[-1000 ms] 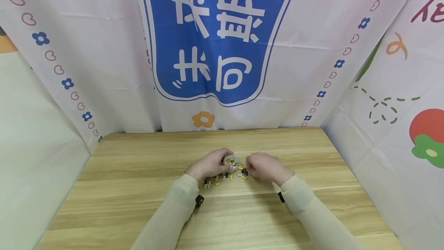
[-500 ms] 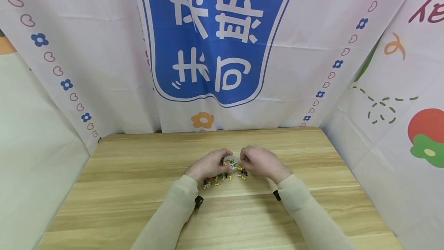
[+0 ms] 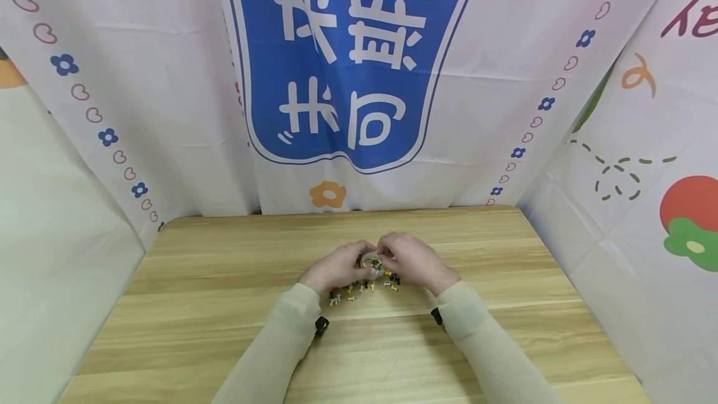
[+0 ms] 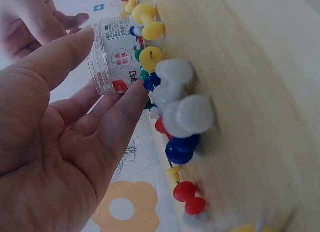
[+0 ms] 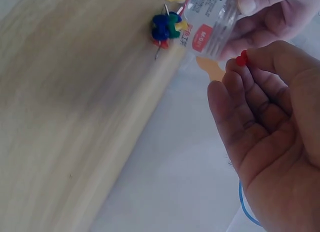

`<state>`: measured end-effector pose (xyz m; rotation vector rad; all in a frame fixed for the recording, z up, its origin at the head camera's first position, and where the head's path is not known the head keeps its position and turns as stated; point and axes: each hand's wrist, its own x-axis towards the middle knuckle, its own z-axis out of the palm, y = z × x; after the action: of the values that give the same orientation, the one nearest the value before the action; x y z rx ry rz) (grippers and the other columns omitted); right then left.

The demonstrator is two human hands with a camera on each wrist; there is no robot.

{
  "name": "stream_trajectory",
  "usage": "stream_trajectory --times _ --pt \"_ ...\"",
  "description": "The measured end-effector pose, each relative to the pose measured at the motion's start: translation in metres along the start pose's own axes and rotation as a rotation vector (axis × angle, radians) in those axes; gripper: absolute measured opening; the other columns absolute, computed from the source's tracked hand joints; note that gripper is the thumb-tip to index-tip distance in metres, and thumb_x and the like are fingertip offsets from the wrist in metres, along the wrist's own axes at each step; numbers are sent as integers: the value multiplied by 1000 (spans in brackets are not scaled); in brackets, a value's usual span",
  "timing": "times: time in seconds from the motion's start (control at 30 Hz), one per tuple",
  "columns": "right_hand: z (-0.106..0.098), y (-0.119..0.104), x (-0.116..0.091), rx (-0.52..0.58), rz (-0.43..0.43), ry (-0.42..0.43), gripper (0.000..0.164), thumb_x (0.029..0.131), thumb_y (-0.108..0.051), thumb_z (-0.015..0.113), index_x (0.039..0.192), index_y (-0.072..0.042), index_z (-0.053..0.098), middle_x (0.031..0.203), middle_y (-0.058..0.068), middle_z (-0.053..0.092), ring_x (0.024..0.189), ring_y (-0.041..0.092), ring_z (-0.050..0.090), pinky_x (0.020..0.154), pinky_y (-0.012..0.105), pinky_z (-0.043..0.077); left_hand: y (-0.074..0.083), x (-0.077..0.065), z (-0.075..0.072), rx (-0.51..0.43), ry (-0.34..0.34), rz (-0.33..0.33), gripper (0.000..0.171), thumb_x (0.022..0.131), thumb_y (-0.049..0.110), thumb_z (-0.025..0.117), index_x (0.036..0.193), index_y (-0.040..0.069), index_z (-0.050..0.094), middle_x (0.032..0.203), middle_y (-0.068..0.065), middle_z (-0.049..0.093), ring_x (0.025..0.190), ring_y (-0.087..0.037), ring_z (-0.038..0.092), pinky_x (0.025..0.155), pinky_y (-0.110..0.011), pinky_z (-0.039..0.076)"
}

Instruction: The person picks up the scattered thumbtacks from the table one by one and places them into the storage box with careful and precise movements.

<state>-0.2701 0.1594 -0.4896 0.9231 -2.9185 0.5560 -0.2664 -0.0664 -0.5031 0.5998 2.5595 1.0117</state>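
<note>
My left hand (image 3: 336, 265) grips a small clear jar (image 4: 112, 55) with a printed label, thumb on one side and fingers on the other. Several coloured push pins show inside the jar in the head view. Close to the jar's open mouth, my right hand (image 3: 414, 262) pinches a red push pin (image 5: 241, 58) between thumb and finger. Loose push pins lie on the table around the jar: a white push pin (image 4: 187, 115), a yellow push pin (image 4: 148, 21) and a red push pin (image 4: 189, 197) among them. A blue push pin (image 5: 160, 27) lies in a cluster near the jar's base.
The wooden table (image 3: 224, 335) reaches back to a white printed curtain (image 3: 185, 92) with a large blue sign. Another patterned cloth (image 3: 634, 217) hangs along the right side. Both forearms lie over the front part of the table.
My right hand has moved left and slightly away from me, from the loose push pins to the jar's mouth. The left hand and the jar have stayed in place.
</note>
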Motion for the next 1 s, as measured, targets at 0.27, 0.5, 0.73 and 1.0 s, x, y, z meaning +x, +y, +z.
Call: stream_trajectory --times 0.27,0.5,0.73,1.0 --pt "6 -1 6 6 -25 1 8 110 -10 78 117 -8 82 111 4 83 100 18 77 95 39 70 0 -1 0 13 0 -10 54 113 31 83 162 16 65 160 -14 74 144 -36 72 124 -62 59" --pt "4 3 4 43 8 5 11 111 -16 82 119 -9 84 112 3 85 101 19 79 96 41 71 0 0 0 -6 0 3 53 112 27 83 161 13 65 153 -13 77 141 -33 74 125 -60 59" --pt "-3 10 -5 14 43 -9 7 109 -16 83 115 -12 83 110 2 84 99 17 77 96 42 70 0 1 0 -8 3 21 50 111 24 85 155 9 67 139 -11 80 126 -26 76 118 -57 62" --pt "-4 20 -14 -49 -19 -31 3 108 -12 83 111 -11 83 106 1 83 95 15 75 91 38 69 0 1 0 -9 9 18 50 110 22 85 155 7 67 141 -15 80 126 -29 77 119 -57 63"
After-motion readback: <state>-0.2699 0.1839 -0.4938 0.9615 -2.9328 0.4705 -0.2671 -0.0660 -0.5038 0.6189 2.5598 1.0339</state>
